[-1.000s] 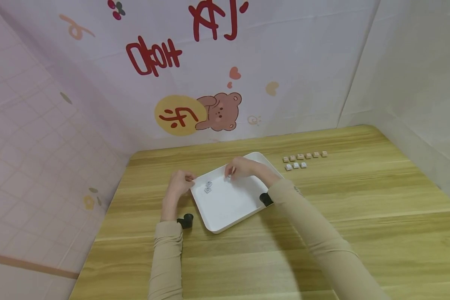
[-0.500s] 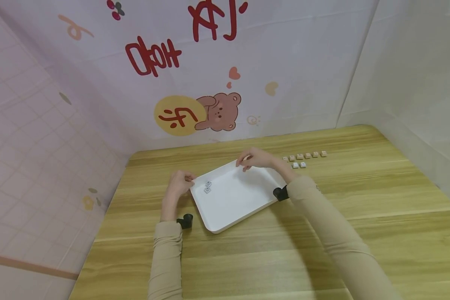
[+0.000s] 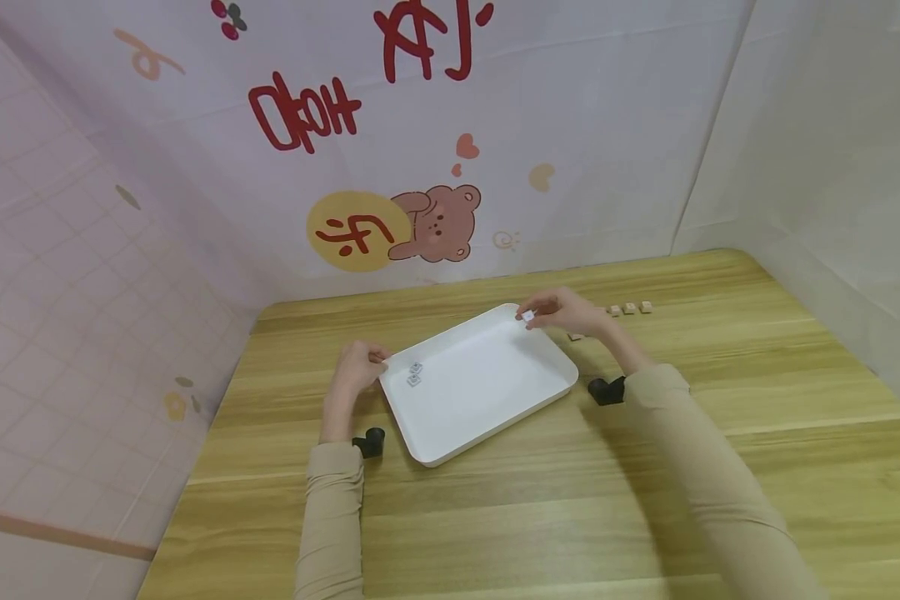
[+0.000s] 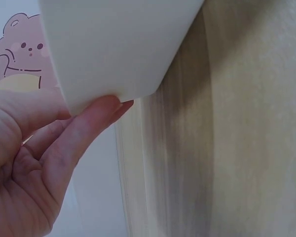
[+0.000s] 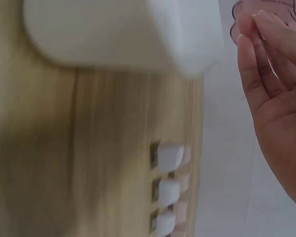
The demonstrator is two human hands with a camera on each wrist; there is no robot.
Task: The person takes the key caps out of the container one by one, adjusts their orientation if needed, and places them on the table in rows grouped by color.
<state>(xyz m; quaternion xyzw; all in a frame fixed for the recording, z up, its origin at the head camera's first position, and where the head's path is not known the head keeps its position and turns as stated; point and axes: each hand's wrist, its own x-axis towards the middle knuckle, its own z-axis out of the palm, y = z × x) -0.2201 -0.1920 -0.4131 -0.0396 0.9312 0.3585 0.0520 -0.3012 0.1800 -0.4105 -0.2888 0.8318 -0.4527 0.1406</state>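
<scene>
My left hand (image 3: 358, 367) pinches the left corner of a white rectangular tray (image 3: 487, 429); the left wrist view shows thumb and fingers on either side of its wall. Inside the tray, near that corner, lie two small keycaps (image 3: 415, 373). Over the far right corner, my right hand (image 3: 567, 312) holds a white keycap (image 3: 527, 316) between thumb and fingertips. In the right wrist view, the fingers hide this keycap. White keycaps (image 5: 169, 156) stand in a row on the table, beside a row of pinkish ones (image 3: 630, 308), partly hidden behind the right hand in the head view.
The wooden table (image 3: 495, 533) ends at a white printed cloth (image 3: 607, 133) behind and at the left. Black camera mounts sit at the left wrist (image 3: 370, 442) and the right wrist (image 3: 606, 390).
My right hand has moved right from inside the tray to above its far right corner, carrying the keycap. The left hand stays at the tray's corner, and the two keycaps in the tray have not moved.
</scene>
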